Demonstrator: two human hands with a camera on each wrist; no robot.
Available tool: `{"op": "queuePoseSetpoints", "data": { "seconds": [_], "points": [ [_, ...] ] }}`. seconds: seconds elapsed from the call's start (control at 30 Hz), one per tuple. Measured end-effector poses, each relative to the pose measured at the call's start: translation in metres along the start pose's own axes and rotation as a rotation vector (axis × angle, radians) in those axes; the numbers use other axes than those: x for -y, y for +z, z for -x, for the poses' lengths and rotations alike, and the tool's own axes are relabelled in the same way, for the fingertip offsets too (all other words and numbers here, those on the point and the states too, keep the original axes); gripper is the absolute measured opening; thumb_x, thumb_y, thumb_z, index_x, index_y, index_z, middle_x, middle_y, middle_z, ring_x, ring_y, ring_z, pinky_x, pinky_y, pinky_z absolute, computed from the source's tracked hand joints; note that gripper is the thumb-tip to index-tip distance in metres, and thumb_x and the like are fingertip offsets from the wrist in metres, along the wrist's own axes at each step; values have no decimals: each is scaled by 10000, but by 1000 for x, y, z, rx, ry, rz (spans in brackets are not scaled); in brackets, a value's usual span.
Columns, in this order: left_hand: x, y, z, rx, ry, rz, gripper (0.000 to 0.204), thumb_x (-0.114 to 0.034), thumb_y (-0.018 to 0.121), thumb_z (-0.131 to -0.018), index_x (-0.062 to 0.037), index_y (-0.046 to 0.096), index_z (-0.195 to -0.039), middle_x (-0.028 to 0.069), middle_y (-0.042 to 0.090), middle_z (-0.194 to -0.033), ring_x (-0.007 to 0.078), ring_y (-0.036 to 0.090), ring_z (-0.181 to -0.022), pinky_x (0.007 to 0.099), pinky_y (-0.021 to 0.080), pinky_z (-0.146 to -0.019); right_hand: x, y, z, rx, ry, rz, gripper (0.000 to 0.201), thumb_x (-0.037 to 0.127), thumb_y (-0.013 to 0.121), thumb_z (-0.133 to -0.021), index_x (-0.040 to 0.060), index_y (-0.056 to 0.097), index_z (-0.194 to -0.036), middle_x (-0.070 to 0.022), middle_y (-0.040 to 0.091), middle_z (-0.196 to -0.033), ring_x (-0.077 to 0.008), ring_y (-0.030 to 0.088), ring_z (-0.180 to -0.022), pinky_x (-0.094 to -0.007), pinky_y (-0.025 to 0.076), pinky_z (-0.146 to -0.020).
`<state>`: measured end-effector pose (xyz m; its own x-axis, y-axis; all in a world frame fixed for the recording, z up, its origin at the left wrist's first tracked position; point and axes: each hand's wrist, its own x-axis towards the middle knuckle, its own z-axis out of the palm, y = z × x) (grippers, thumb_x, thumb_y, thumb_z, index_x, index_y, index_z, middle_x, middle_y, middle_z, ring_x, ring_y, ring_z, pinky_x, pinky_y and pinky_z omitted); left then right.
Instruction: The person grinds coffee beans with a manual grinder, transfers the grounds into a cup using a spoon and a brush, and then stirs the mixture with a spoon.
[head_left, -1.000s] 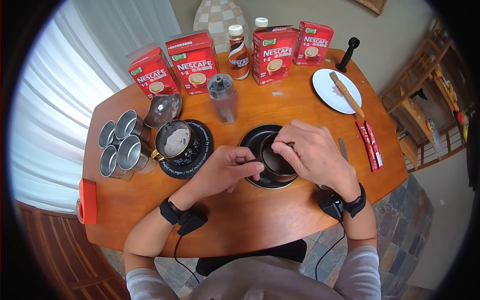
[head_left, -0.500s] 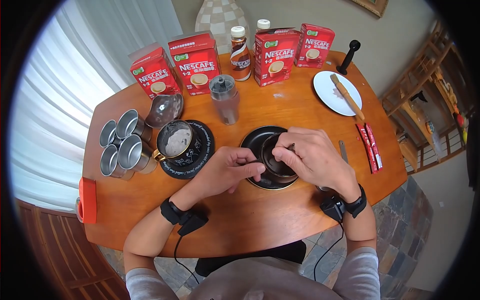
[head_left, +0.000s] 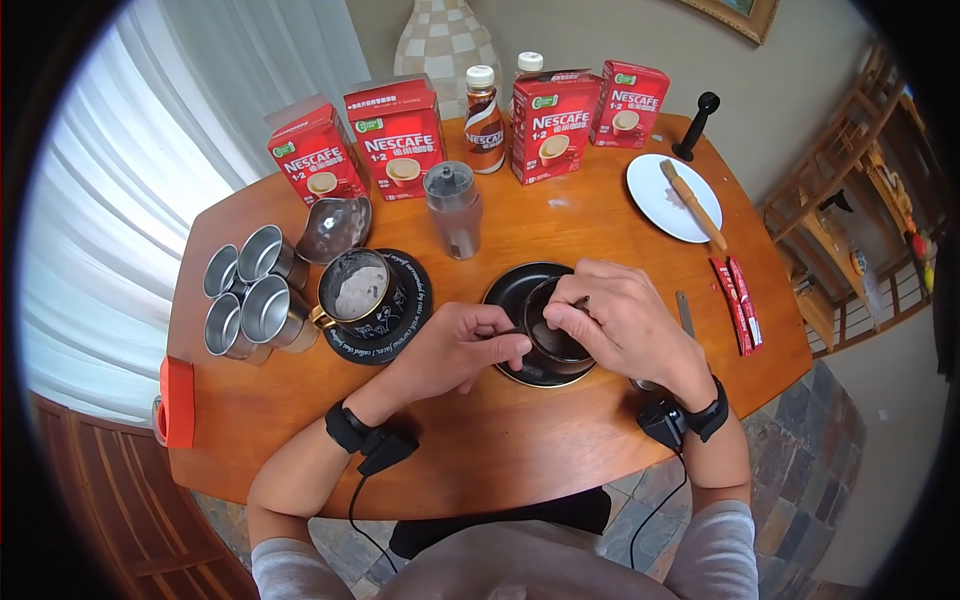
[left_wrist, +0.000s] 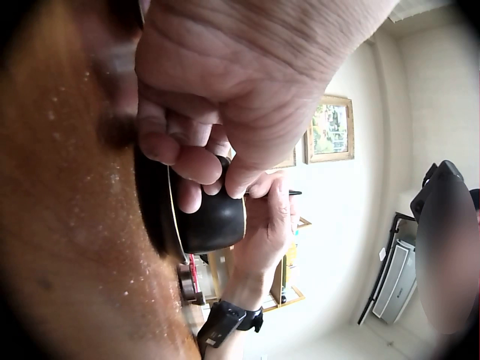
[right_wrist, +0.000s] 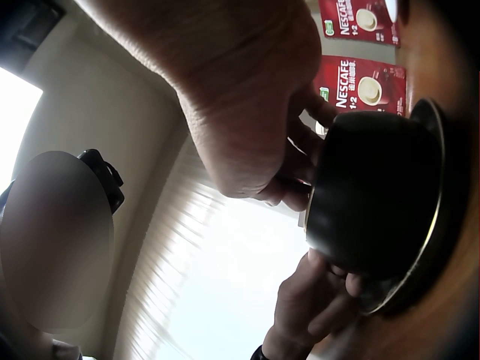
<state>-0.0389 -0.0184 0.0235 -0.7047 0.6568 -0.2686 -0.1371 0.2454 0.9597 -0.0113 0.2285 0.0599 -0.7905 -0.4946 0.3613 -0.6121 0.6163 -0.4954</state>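
A black cup stands on a black saucer with a thin gold rim, near the middle of the table. My left hand pinches the cup's handle at its left side, fingers curled beneath the thumb. Over the cup's mouth, my right hand pinches a thin dark stick, whose end pokes out past the fingers. The stick's lower part is hidden by the hand and cup wall. Dark liquid shows inside the cup. In the right wrist view the cup's side appears upright on the saucer.
Left of the hands, a gold-handled mug with greyish contents sits on a black round mat. Several metal cups stand beyond it. A grinder-like cylinder, red Nescafe boxes, a white plate with a brush and red sachets surround them.
The head view has tilted slightly, so the table objects sit a little lower in it. My right hand shifts slightly over the cup, and the left keeps its hold on the handle.
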Motion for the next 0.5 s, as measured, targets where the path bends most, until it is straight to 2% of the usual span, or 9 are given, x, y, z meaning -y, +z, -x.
{"op": "queuePoseSetpoints", "data": {
  "seconds": [0.17,0.27,0.5],
  "points": [
    [0,0,0,5,5,6,266,-279,695,-1031,-31,699,-934,5,733,-824,38,503,-482,218,376,-425,0,1,0,-11,-3,-19,261,273,628,-1021,43,717,-938,-139,659,-797,-343,633,-820,-459,503,-749],
    [1,-1,-1,15,0,-6,216,-234,677,-1042,-30,698,-974,36,758,-876,51,518,-472,208,382,-420,1,-1,0,4,23,-23,260,272,630,-1020,40,719,-942,-141,657,-794,-345,633,-816,-460,502,-744],
    [1,0,-1,11,2,-6,235,-251,682,-1040,-33,697,-951,26,748,-855,46,512,-474,211,378,-419,0,0,-1,-21,17,-32,256,266,640,-1015,37,721,-935,-138,657,-788,-341,636,-801,-452,504,-727]
  ]
}}
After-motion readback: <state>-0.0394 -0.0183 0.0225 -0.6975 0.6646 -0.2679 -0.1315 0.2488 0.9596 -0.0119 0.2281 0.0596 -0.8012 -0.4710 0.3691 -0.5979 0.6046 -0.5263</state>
